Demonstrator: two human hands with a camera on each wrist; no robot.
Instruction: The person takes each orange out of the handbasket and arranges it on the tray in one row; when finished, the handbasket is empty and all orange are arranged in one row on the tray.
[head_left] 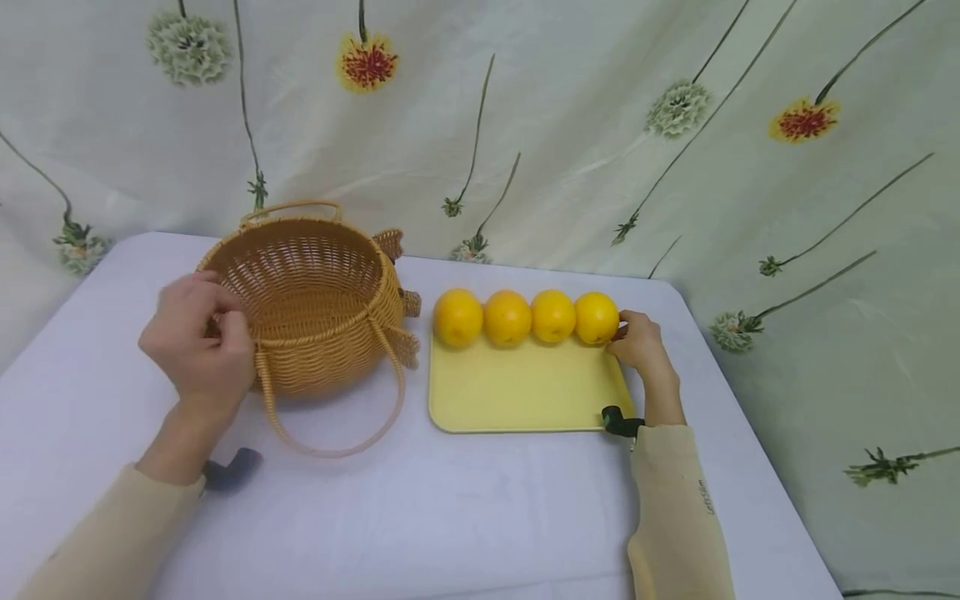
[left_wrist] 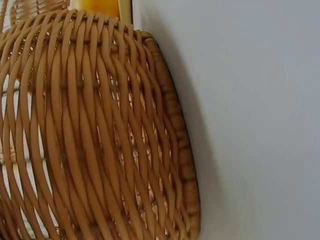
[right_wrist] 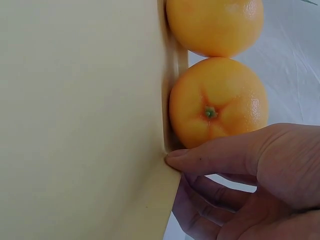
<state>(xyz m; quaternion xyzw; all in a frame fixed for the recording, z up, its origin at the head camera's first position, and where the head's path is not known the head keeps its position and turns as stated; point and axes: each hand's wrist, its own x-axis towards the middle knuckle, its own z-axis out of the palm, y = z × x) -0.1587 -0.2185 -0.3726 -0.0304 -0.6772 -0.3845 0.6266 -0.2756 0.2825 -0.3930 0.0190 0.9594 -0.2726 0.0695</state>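
Note:
A brown wicker basket [head_left: 322, 367] stands at the left of the table, its inside bare and one handle hanging toward the front. My left hand [head_left: 202, 333] grips the basket's near left rim with curled fingers; in the left wrist view the woven basket wall [left_wrist: 85, 125] fills much of the picture and the hand is out of sight. Several oranges [head_left: 552, 317] sit in a row along the far edge of a yellow tray [head_left: 525, 392]. At the tray's far right corner my right hand [head_left: 641, 340] pinches the rim, thumb inside and fingers outside, close beside the end orange [right_wrist: 220, 102].
A white cloth [head_left: 450, 508] covers the table. Behind and to the right hangs a flowered curtain [head_left: 570, 167]. The basket's woven fins [head_left: 405, 346] stick out toward the tray's left side, with a small gap between.

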